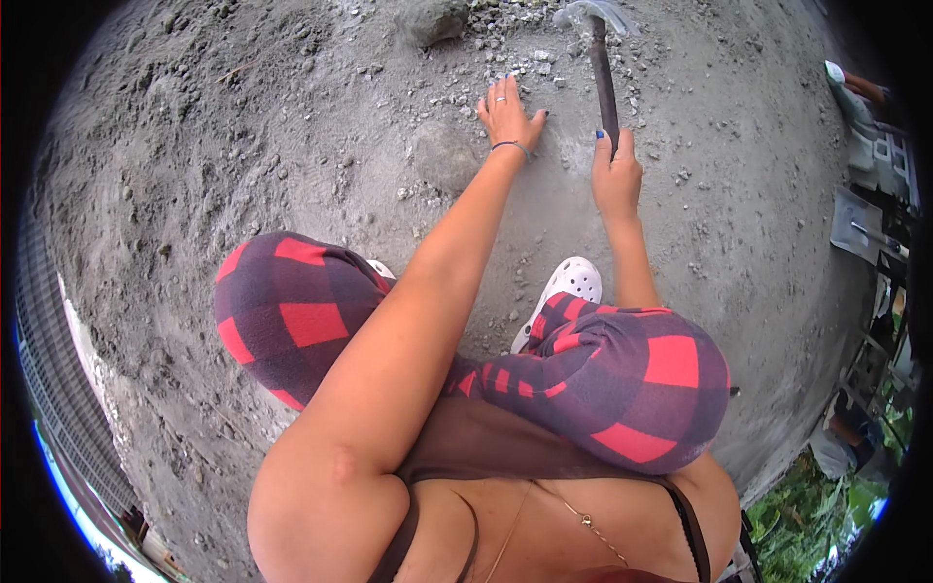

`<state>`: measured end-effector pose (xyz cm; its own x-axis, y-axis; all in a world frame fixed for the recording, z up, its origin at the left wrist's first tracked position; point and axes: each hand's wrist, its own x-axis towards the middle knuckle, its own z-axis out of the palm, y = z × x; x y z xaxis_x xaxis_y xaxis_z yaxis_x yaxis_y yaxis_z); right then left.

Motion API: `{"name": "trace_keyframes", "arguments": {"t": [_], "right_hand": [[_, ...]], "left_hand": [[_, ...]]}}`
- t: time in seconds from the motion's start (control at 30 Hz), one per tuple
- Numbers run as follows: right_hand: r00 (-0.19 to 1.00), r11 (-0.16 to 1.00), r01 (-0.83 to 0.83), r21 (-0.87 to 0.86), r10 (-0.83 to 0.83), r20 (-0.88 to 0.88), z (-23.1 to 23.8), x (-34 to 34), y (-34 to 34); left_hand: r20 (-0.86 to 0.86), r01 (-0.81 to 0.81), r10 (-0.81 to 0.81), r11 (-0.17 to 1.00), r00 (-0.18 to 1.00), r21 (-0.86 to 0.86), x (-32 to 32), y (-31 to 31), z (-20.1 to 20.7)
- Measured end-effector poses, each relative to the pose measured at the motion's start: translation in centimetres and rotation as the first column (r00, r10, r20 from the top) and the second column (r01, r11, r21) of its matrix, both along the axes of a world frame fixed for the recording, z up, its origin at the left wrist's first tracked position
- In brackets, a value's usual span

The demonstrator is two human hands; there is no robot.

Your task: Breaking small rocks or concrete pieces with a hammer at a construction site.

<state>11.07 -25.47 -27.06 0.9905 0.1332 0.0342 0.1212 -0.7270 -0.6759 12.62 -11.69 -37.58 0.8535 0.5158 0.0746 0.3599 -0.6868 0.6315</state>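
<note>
My left hand (507,119) is stretched out with its fingers apart, at the near edge of a patch of small broken stones (544,68). It appears to hold nothing. To its right, my right hand (618,180) is wrapped around the lower end of a hammer's dark handle. The hammer (604,78) points away from me, and its pale, curved metal head (595,14) rests among the stones at the top of the view. Grey dust partly blurs the head's outline.
A large grey rock (431,21) lies beyond my left hand, and a dusty rounded one (445,155) lies beside my left wrist. My white clog (569,287) is planted between my arms. Someone's leg (865,87), a shovel-like blade (855,223) and blocks line the right edge.
</note>
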Motion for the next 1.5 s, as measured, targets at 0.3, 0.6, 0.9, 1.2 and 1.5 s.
{"name": "trace_keyframes", "arguments": {"t": [0.3,0.6,0.9,1.2,1.5], "right_hand": [[0.994,0.999,-0.036,-0.019,0.034,-0.104,-0.8,0.7,-0.6],[0.997,0.987,-0.032,0.156,0.021,0.075,3.1,3.6,2.6],[0.992,0.991,-0.069,-0.114,0.055,-0.115,-3.4,4.1,0.8],[0.996,0.998,-0.003,0.070,-0.003,0.091,2.7,6.2,2.4],[0.995,0.994,0.011,-0.111,-0.022,-0.101,-4.5,5.7,-0.8]], "left_hand": [[-0.010,0.010,-0.010,1.000,1.000,0.002,0.0,0.3,-0.3],[-0.002,0.000,0.000,1.000,1.000,0.017,0.2,0.2,0.0],[0.004,-0.014,0.014,1.000,1.000,0.013,0.2,0.5,-0.1],[0.022,-0.022,0.021,0.999,1.000,0.030,0.3,0.5,-0.1],[0.021,-0.013,0.012,1.000,1.000,0.019,-0.1,0.6,0.0]]}}
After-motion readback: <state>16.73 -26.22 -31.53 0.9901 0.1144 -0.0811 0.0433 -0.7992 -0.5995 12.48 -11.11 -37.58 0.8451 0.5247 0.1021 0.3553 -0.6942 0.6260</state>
